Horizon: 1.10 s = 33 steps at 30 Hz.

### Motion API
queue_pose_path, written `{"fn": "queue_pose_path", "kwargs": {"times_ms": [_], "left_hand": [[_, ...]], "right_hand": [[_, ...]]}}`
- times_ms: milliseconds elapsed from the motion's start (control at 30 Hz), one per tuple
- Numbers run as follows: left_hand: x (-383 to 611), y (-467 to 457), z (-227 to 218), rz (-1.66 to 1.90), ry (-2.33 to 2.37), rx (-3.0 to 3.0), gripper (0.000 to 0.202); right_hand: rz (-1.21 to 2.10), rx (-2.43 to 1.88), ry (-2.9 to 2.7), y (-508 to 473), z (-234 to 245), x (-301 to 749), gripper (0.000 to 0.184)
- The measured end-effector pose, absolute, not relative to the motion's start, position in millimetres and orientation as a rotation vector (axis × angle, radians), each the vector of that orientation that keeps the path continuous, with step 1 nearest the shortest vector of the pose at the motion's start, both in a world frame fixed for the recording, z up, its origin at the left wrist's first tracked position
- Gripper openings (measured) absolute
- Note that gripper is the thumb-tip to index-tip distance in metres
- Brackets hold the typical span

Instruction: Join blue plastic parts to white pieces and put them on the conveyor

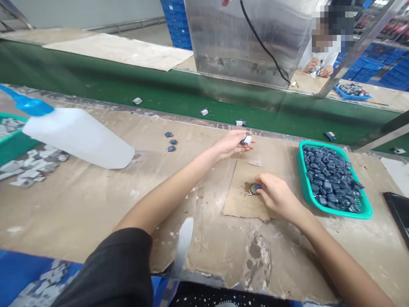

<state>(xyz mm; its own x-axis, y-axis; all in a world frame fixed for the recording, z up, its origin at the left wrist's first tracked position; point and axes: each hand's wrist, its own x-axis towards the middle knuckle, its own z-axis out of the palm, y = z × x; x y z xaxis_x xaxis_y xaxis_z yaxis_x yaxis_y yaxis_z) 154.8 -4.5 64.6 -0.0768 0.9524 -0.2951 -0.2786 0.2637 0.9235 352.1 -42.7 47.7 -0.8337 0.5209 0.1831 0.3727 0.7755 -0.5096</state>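
Left hand (231, 144) is pinching a small white-and-blue part (246, 140) between thumb and fingers, up off the bench. Right hand (279, 197) is pressing its fingertips on a dark round-ended part (254, 189) lying on a cardboard sheet (238, 209), long axis running sideways, round end pointing left. Right hand is nearer that part. Teal basket (345, 214) of dark blue parts (330, 179) is sitting just right.

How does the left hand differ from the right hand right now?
The left hand is raised, pinching a small white-and-navy plastic part. The right hand is lower, resting on a brown cardboard sheet, with a round grey disc at its fingertips. Both hands are bare.
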Motion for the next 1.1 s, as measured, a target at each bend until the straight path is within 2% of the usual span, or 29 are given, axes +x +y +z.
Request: {"fn": "queue_pose_path", "kwargs": {"times_ms": [200, 333, 433, 500, 600, 700, 900, 1100], "left_hand": [[148.0, -66.2, 60.6, 1.179, 1.145, 0.794, 0.043], [151.6, -74.3, 52.3, 1.184, 1.078, 0.88, 0.039], [154.0, -75.2, 49.2, 1.16, 1.058, 0.931, 0.025], [157.1, -77.4, 49.9, 1.137, 1.055, 0.951, 0.021], [164.5, -82.9, 53.1, 1.1, 1.051, 0.928, 0.022], [171.1, -87.5, 56.1, 1.088, 1.067, 0.889, 0.026], [176.7, -92.7, 56.9, 1.134, 1.079, 0.868, 0.022], [195.8, -102.4, 60.1, 1.396, 1.096, 0.787, 0.024]], "right_hand": [[0.709, -0.752, -2.751, -40.5, 48.2, 342.7, 0.025], [0.896, -0.802, -2.637, -38.8, 51.4, 343.4, 0.021], [1.141, -0.892, -2.319, -34.8, 52.3, 347.8, 0.017], [1.32, -0.919, -1.968, -31.9, 54.3, 350.7, 0.025], [1.572, -0.872, -1.527, -30.8, 59.8, 351.5, 0.036], [1.714, -0.867, -1.355, -33.5, 64.3, 348.3, 0.04], [1.733, -0.899, -1.277, -43.3, 62.2, 339.2, 0.043], [1.606, -0.773, -1.204, -55.7, 60.2, 333.1, 0.038]]}}
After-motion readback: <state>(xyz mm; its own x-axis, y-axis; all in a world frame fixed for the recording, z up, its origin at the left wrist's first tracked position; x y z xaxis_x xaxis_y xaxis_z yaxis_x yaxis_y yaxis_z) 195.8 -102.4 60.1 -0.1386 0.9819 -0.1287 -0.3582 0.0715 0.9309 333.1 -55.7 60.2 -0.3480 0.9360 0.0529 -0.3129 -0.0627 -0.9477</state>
